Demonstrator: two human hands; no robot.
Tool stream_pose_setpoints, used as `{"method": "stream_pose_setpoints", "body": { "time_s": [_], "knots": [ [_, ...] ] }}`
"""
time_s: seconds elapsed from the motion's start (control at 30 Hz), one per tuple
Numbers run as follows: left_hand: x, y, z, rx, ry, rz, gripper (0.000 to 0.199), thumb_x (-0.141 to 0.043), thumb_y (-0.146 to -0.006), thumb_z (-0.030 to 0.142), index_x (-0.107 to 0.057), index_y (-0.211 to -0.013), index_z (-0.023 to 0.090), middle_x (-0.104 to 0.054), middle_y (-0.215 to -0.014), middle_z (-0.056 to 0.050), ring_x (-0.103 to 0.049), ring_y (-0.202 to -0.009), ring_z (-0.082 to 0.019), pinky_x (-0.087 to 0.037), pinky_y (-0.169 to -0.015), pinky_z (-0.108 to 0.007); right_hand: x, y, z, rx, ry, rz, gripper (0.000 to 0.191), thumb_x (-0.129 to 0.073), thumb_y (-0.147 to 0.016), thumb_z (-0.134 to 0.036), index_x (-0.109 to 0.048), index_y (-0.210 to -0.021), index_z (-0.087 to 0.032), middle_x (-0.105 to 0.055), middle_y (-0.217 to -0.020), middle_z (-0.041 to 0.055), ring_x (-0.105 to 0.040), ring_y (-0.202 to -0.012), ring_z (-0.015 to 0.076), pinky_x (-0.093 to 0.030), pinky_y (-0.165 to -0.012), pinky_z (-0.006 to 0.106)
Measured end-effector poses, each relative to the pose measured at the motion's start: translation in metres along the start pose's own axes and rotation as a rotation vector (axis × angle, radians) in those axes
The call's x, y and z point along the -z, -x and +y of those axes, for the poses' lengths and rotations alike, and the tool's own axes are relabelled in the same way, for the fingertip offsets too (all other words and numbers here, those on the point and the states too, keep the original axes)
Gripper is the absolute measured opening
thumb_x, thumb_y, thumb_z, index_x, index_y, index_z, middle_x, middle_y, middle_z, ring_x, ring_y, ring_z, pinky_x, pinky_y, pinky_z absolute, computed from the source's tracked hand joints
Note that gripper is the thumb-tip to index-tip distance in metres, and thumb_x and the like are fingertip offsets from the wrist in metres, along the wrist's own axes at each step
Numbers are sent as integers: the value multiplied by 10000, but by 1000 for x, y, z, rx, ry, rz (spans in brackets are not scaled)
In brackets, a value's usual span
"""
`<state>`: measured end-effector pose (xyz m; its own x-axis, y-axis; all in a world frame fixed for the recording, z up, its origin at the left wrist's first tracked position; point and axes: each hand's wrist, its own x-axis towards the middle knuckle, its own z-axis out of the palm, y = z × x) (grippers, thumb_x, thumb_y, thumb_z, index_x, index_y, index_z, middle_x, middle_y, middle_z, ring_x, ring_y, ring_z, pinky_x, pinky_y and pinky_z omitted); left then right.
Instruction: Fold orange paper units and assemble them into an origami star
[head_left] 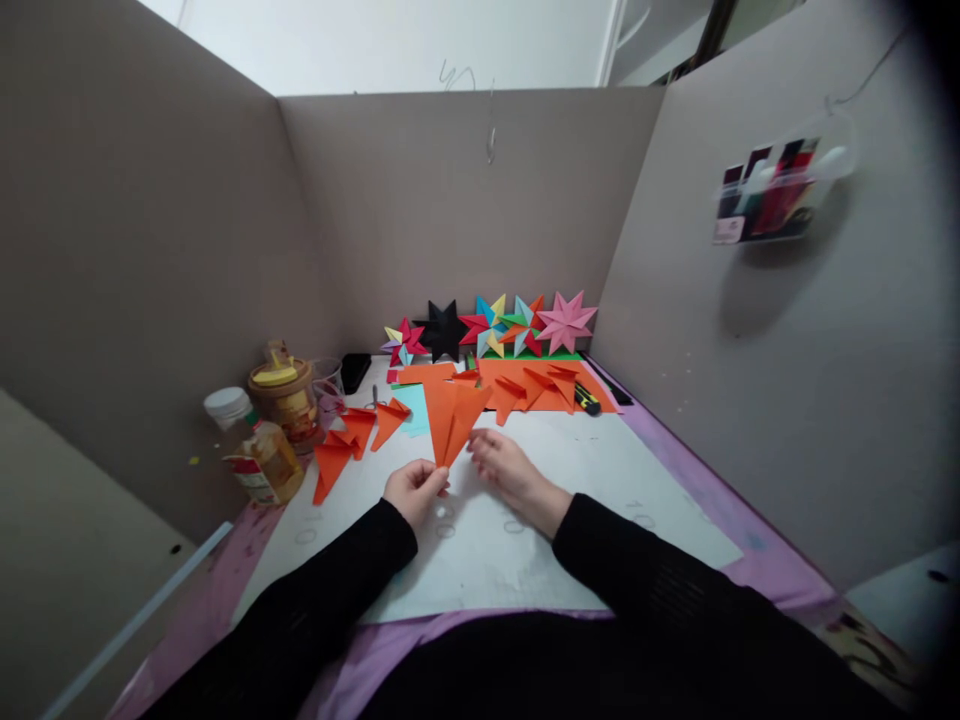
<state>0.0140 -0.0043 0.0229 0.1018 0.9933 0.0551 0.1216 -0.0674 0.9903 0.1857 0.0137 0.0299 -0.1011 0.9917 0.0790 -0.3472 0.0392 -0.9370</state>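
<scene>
A kite-shaped piece of folded orange paper point(455, 412) stands over the white sheet, its narrow tip pointing toward me. My left hand point(415, 490) pinches that tip between thumb and fingers. Just right of the paper is my right hand point(516, 472), fingers loosely curled and a little apart, with nothing seen in them. Whether its fingertips touch the paper's edge I cannot tell. Left of the held piece lie several folded orange paper pieces point(334, 460). More folded orange pieces point(536, 384) rest on flat orange sheets point(490, 374) behind it.
A row of coloured paper stars point(568, 322) leans on the back panel. A yellow-and-black cutter point(587, 400) lies at the right. On the left stand a bottle point(259, 455), a lidded tub point(285, 400) and a clear cup point(328, 380). Grey panels point(472, 190) enclose the table.
</scene>
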Motion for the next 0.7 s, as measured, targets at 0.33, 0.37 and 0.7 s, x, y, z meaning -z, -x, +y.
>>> {"method": "stream_pose_setpoints", "body": {
  "time_s": [0.33, 0.37, 0.7],
  "knots": [
    [2, 3, -10, -401, -166, 205, 419, -613, -730, 299, -460, -1109, 209, -505, -1079, -73, -554, -776, -124, -426, -542, -206, -13, 17, 11, 113, 370, 1, 238, -641, -705, -331, -531, -588, -156, -512, -566, -29, -433, -534, 105, -343, -529, 239],
    [3, 3, -10, -447, -194, 226, 433, -606, -736, 280, -447, -1134, 215, -483, -1092, -75, -546, -790, -124, -426, -551, -209, -13, 18, 9, 149, 428, -20, 199, -629, -715, -308, -561, -613, -152, -541, -618, -13, -458, -572, 116, -361, -556, 245],
    [10, -3, -10, -451, -324, 150, 179, -558, -712, 223, -500, -878, 189, -487, -971, -59, -503, -796, -154, -417, -546, -235, -14, 22, 7, 392, 770, -109, 88, -562, -744, -147, -646, -729, -168, -574, -712, 13, -493, -652, 129, -395, -625, 244]
  ]
}}
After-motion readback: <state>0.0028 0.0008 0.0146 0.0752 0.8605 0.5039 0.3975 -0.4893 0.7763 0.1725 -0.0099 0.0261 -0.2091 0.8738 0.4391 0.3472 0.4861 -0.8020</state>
